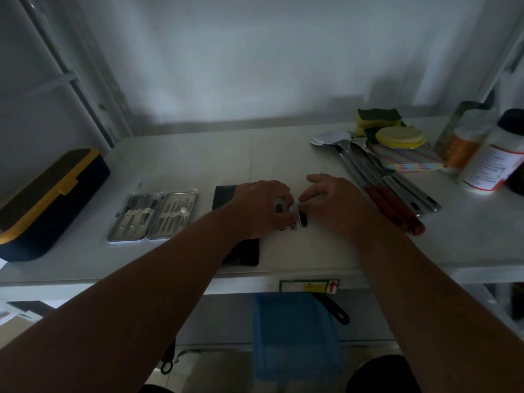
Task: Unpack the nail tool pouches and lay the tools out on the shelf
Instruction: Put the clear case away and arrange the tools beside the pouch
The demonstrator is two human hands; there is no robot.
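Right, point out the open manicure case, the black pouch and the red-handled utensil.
open manicure case (154,217): head view, on the hinge between its halves.
black pouch (246,255): head view, on its near corner.
red-handled utensil (392,204): head view, mid-handle.

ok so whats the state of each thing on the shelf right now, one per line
silver hinged manicure case: lying open, tools still in their slots
black flat pouch: flat under the left forearm
left hand: over the pouch, fingers curled on small metal tools
right hand: pinching a small metal nail tool
navy box with yellow lid: closed
white bottle with dark cap: capped, upright
steel spatulas: lying flat
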